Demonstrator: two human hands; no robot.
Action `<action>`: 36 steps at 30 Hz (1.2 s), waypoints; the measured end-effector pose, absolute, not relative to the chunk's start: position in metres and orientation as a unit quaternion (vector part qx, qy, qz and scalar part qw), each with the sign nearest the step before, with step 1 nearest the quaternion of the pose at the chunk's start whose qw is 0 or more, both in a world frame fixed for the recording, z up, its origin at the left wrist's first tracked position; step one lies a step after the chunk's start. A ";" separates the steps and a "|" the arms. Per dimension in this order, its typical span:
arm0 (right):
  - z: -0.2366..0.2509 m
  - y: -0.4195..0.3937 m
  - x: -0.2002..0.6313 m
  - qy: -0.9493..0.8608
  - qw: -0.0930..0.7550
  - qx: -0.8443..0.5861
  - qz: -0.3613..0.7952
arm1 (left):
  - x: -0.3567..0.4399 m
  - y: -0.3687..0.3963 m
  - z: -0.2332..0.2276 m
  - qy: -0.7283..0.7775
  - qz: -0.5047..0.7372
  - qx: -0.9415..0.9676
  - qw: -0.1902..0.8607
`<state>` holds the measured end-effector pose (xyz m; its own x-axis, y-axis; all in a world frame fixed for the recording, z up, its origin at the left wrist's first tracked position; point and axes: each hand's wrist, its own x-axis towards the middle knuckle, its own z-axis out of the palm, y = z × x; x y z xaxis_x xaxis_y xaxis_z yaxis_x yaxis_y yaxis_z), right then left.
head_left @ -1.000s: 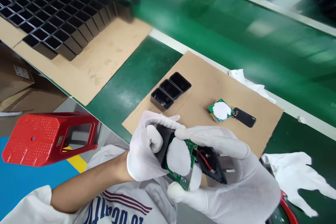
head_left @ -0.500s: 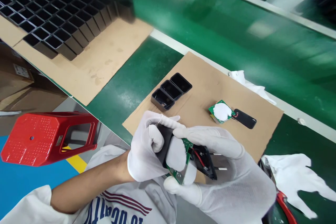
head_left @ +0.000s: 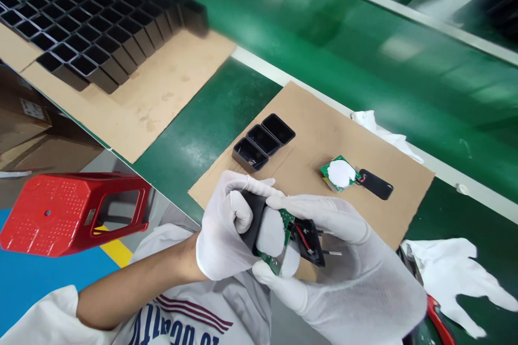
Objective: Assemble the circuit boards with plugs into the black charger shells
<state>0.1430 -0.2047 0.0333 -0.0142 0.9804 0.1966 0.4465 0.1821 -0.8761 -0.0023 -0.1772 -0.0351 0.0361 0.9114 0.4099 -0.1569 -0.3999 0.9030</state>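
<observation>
Well, at the far left a red stool [head_left: 52,215] stands beside the table [head_left: 218,102], and rows of black cases [head_left: 93,27] fill the cardboard above it; they need no handling at this moment. Next come three open cases [head_left: 264,141] set end to end on the nearer cardboard sheet [head_left: 319,124].

Below them, the left hand [head_left: 226,232] has its fingers curled firmly around a black case [head_left: 251,216], its mouth turned toward the right hand. That grip suits the work: a steady case lets the other hand do the aligning. At that mouth sits a green board [head_left: 287,219] with a white pad [head_left: 270,234] on its face; how deep it reaches inside I cannot tell. It is best fed squarely, since a tilt could catch a corner or scrape the pad.

The right hand [head_left: 356,269] pinches the board by opposite edges, thumb below and fingers above, which sensibly spares the pad. Within that grasp the black end piece [head_left: 313,242] hangs off on its red wire [head_left: 302,238], so slack matters: a tug might strain the joints. Farther right lie a second board [head_left: 341,173] and a loose white glove [head_left: 457,280], both untouched.
</observation>
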 end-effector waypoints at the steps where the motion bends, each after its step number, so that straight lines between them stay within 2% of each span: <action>1: 0.032 -0.205 0.144 -0.643 0.425 -0.557 0.310 | -0.002 -0.177 -0.036 0.330 0.614 0.567 0.440; 13: 0.024 -0.205 0.146 -0.673 0.436 -0.547 0.242 | -0.004 -0.173 -0.035 0.310 0.581 0.596 0.458; 20: 0.034 -0.200 0.156 -0.669 0.423 -0.543 0.281 | -0.029 -0.164 -0.033 0.251 0.500 0.613 0.557; 25: 0.047 -0.205 0.172 -0.663 0.451 -0.532 0.271 | -0.040 -0.158 -0.036 0.242 0.468 0.643 0.556; 29: 0.046 -0.207 0.172 -0.661 0.474 -0.489 0.315 | -0.039 -0.156 -0.039 0.218 0.484 0.667 0.523; 36: 0.041 -0.207 0.158 -0.655 0.444 -0.510 0.337 | -0.039 -0.155 -0.037 0.230 0.467 0.696 0.494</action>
